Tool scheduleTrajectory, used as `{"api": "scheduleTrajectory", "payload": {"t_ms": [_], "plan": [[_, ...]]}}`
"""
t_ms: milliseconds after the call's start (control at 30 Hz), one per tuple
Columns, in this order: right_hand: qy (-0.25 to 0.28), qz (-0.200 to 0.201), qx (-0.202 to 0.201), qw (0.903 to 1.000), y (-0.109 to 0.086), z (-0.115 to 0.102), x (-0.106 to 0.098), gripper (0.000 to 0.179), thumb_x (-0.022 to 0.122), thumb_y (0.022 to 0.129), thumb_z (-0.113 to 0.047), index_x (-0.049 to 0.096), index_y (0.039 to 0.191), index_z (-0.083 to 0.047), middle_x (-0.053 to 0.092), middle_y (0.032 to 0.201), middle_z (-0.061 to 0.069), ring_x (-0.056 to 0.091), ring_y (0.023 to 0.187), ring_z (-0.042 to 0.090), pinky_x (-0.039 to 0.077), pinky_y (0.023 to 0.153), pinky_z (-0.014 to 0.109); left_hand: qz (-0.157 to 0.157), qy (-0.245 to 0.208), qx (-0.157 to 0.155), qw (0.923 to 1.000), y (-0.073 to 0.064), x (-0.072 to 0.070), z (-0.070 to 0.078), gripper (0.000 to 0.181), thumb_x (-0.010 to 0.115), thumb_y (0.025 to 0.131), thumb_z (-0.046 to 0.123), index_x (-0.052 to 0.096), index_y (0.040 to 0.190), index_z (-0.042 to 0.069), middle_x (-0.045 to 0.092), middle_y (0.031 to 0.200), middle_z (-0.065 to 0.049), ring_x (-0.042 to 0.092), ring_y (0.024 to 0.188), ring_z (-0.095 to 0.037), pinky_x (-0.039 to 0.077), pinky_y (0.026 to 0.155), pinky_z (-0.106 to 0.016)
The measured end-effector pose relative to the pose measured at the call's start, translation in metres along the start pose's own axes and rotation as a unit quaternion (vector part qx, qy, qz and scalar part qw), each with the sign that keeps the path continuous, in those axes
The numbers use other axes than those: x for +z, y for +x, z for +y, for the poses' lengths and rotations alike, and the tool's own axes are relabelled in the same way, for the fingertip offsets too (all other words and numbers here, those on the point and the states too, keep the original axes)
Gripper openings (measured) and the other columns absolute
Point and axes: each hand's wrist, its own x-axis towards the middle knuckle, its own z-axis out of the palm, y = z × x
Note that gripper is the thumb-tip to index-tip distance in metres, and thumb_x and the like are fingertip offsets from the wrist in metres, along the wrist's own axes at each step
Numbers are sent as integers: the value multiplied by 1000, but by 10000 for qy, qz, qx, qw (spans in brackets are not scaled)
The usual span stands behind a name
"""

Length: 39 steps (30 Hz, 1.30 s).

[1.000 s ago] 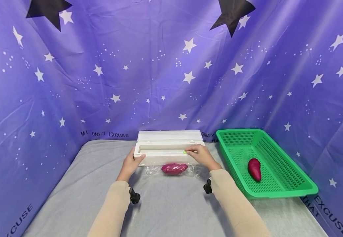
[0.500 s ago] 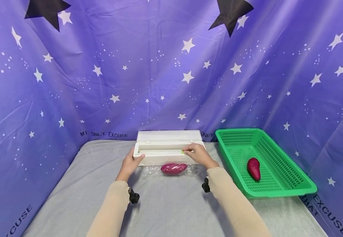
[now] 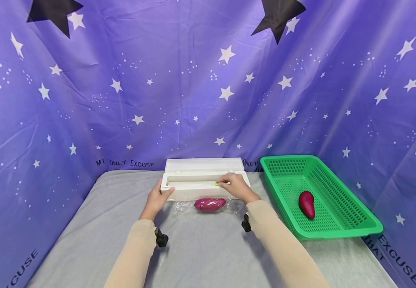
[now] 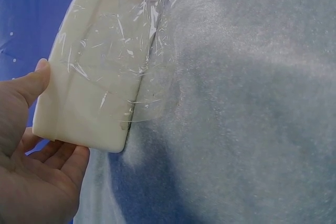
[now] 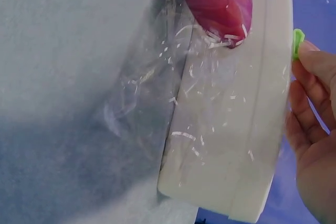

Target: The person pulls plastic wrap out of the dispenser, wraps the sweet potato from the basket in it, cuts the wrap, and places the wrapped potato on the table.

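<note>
A white cling film dispenser (image 3: 186, 195) stands at the back of the cloth, its lid (image 3: 204, 165) raised. My left hand (image 3: 156, 200) grips its left end, thumb on the front and fingers around the end face in the left wrist view. With thumb and finger, my right hand (image 3: 237, 187) pinches the small green cutter slider (image 5: 297, 43) along the dispenser's top front edge, right of the middle. A magenta item like a sweet potato (image 3: 210, 204) lies just in front of the dispenser, under clear cling film (image 4: 113, 51) that spreads past both its ends and over the dispenser's front.
On the right stands a green slotted basket (image 3: 337, 233) with another magenta sweet-potato-like item (image 3: 306, 204) inside. Grey cloth (image 3: 200, 256) covers the table. A purple star-patterned curtain (image 3: 179, 100) surrounds the back and sides.
My right hand has slid the green cutter slider a short way left along the dispenser's edge. The left hand keeps its grip, and the wrapped item stays in place.
</note>
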Motion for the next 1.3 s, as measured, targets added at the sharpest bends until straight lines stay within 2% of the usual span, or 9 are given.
{"api": "scheduleTrajectory", "payload": {"t_ms": [133,400,533,600,933,1300], "plan": [[-65,-81,-89,9999,5,-4,4,12,72,93,-10,78,103,-8,74,95,2,68,91,21,53,87,40,5,89,11,10000,0,0,0,72,66,98,30,32,155,2,43,149,-27,41,136,-43,32,112,-55],[154,-338,239,9990,13,-18,5,12,71,93,-10,77,103,-8,72,95,2,66,90,19,53,87,39,54,96,-4,9999,-1,0,2,74,65,98,33,31,156,3,41,150,-27,39,137,-45,31,112,-57],[136,-428,221,9987,17,-22,10,12,71,93,-9,78,103,-8,73,95,2,67,91,18,53,87,38,135,125,127,9997,-3,0,3,72,65,97,34,34,153,1,45,146,-30,43,133,-48,34,109,-59],[120,-458,219,9986,19,-24,12,11,71,93,-9,78,103,-8,73,95,2,67,91,18,53,87,37,108,103,89,9998,-2,0,3,72,65,97,34,33,154,1,44,147,-29,43,133,-47,35,109,-58],[197,-428,57,9989,28,-32,23,6,71,93,-8,75,97,-7,71,88,1,65,85,16,53,83,34,-33,60,-124,9999,1,-1,1,74,66,99,32,29,156,4,40,152,-25,39,138,-42,33,112,-54],[386,-198,159,9989,34,-51,42,4,73,91,-8,76,94,-7,72,85,1,66,85,17,53,82,32,-40,-41,-185,9998,0,-1,0,76,67,98,32,28,157,3,39,152,-26,41,136,-43,34,111,-55]]}}
